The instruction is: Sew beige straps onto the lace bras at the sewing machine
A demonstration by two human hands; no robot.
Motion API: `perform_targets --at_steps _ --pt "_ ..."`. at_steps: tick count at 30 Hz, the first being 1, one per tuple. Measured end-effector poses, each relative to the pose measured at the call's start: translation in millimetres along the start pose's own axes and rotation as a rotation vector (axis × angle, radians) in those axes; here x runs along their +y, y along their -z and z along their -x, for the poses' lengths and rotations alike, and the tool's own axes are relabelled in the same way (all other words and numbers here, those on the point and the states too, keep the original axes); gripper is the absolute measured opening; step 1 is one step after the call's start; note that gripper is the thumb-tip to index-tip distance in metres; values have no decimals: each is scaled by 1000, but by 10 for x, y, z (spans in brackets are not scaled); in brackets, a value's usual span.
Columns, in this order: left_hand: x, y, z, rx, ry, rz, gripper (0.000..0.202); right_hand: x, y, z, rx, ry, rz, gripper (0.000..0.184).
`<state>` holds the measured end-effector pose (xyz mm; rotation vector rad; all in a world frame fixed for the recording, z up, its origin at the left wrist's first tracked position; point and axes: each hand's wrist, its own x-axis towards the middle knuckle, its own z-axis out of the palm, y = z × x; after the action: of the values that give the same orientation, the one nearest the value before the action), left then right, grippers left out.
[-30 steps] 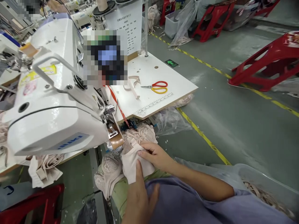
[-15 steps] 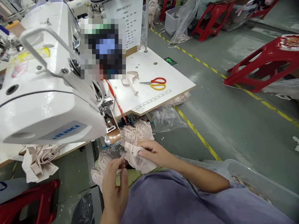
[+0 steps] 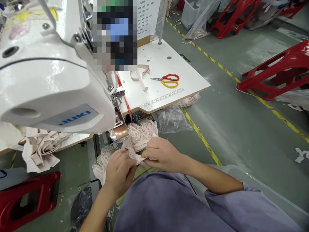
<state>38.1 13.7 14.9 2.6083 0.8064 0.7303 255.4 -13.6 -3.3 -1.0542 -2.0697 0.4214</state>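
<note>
At lower centre of the frame, beige fabric is pinched in the grip of both left hand and right hand, apparently to spread it taut, while scissors are laid on the bench for presumably ready reach.

Sewing machine blocking left, scissors on tabletop; free room above right-hand floor
</note>
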Motion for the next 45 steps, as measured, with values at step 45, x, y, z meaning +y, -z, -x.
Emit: perform_targets --at_steps 45 --pt "-314 -294 403 711 969 1680 21 -726 -1132 -104 55 -40 -137 19"
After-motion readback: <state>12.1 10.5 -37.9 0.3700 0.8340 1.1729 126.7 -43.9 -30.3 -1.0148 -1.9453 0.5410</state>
